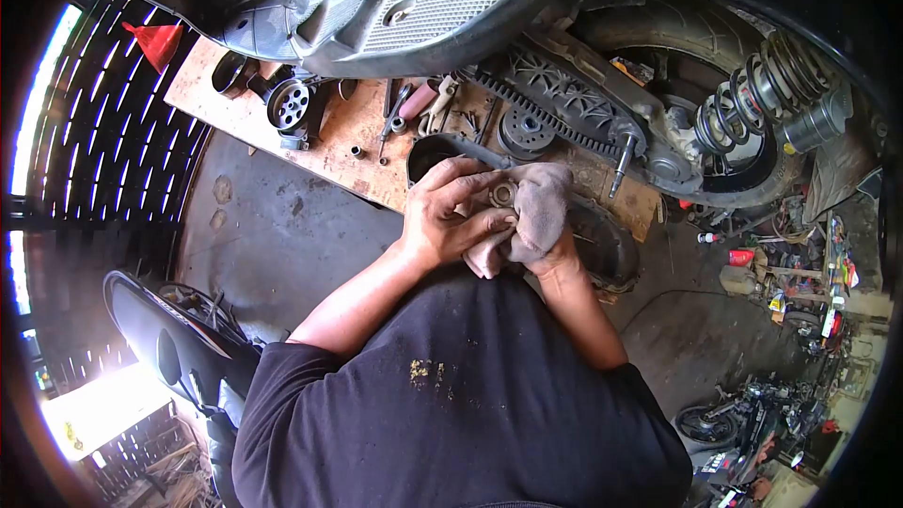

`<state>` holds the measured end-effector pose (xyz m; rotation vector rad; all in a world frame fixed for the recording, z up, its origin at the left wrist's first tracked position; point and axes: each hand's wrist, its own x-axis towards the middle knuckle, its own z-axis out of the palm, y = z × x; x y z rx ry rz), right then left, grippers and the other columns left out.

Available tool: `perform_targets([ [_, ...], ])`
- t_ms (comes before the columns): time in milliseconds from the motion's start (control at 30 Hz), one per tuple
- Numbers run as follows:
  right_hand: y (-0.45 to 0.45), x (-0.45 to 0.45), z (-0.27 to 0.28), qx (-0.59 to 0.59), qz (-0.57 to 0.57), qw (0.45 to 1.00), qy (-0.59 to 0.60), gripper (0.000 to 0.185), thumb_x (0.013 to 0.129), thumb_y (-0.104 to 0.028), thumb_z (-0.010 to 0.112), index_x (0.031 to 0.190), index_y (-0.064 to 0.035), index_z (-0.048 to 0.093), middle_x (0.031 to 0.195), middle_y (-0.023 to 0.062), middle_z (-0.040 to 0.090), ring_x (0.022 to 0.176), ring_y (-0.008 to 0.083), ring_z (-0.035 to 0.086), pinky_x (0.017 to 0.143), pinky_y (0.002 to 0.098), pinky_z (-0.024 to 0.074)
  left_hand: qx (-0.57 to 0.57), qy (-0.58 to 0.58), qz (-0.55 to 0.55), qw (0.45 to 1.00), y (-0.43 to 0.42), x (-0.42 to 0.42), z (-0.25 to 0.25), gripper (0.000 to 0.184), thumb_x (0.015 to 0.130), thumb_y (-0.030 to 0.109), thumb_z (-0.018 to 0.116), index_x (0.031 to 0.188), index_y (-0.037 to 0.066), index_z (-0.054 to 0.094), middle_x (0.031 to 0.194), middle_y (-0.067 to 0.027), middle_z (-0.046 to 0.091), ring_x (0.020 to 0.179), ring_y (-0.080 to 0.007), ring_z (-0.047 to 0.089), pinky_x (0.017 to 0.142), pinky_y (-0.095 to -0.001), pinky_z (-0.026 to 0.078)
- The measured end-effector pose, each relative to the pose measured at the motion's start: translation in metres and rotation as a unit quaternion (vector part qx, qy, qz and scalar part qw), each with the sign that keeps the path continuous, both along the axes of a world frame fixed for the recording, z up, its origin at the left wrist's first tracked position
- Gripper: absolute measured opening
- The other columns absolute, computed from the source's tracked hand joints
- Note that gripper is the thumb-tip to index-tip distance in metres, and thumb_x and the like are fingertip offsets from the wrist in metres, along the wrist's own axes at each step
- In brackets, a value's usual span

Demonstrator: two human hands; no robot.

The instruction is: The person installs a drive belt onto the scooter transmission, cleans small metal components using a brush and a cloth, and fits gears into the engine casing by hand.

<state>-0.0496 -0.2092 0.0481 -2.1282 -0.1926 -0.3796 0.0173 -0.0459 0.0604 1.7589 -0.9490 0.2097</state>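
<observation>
My left hand [440, 214] is closed with its fingertips at a small round metal part [503, 194] with a hole in its middle. A greyish-pink rag [544, 207] wraps over my right hand [557, 259] and presses against the same part. Most of my right fingers are hidden under the cloth. Both hands are held together in front of my chest, above the edge of the wooden workbench [329, 160]. Just beyond them lie a black cover [602, 245] and a round metal clutch piece [527, 132].
A scooter with its drive belt [546, 111] exposed, a shaft [622, 167] sticking out, and a coil spring [762, 94] stands ahead. Tools, a screwdriver [388, 132] among them, lie on the bench. Motorcycles stand behind, one [169, 348] at left, another [743, 433] at right.
</observation>
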Motion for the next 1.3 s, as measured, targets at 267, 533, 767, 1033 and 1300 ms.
perform_targets([
  [267,0.018,-0.006,-0.009,0.238,-0.063,0.969,0.019,0.030,0.087,-0.018,0.058,0.112,-0.0033,0.051,0.098,0.0018,0.053,0.090,0.0136,0.053,0.082,0.0276,0.0451,-0.001,0.065,0.011,0.998,0.000,-0.001,0.000,0.045,0.067,0.022,0.083,0.107,0.007,0.069,0.102,-0.0125,0.061,0.090,-0.0261,0.063,0.075,-0.0348,0.053],
  [533,0.001,-0.003,-0.016,0.252,-0.022,0.966,0.050,0.027,0.086,-0.018,0.063,0.109,-0.0046,0.056,0.102,0.0018,0.056,0.091,0.0111,0.056,0.078,0.0261,0.0477,-0.001,0.068,0.000,0.998,0.000,-0.002,-0.004,0.043,0.068,0.020,0.082,0.106,0.007,0.068,0.102,-0.0117,0.061,0.090,-0.0263,0.063,0.075,-0.0339,0.053],
  [767,0.016,-0.014,-0.014,0.456,-0.085,0.884,0.051,0.035,0.082,-0.014,0.068,0.113,-0.0035,0.059,0.107,0.0031,0.062,0.092,0.0111,0.060,0.079,0.0275,0.0501,-0.023,0.029,0.028,0.999,-0.001,0.001,-0.012,0.045,0.068,0.018,0.081,0.110,0.008,0.065,0.105,-0.0129,0.061,0.090,-0.0285,0.063,0.077,-0.0358,0.052],
  [1033,0.020,-0.008,-0.004,0.444,-0.113,0.887,0.064,0.020,0.084,-0.011,0.066,0.102,-0.0032,0.062,0.101,0.0035,0.063,0.088,0.0111,0.061,0.077,0.0276,0.0502,-0.075,0.067,-0.043,0.994,-0.001,0.007,-0.015,0.044,0.069,0.016,0.081,0.106,0.001,0.063,0.096,-0.0133,0.065,0.088,-0.0273,0.065,0.077,-0.0344,0.052],
  [1300,0.011,0.008,0.028,-0.183,-0.073,0.972,-0.128,0.025,0.073,-0.014,0.060,0.094,-0.0012,0.057,0.096,0.0146,0.059,0.081,0.0299,0.063,0.073,0.0352,0.0526,-0.201,0.354,-0.112,0.906,0.007,0.009,-0.014,0.035,0.079,0.001,0.074,0.109,-0.002,0.057,0.099,-0.0074,0.065,0.091,-0.0123,0.061,0.083,-0.0283,0.050],
])
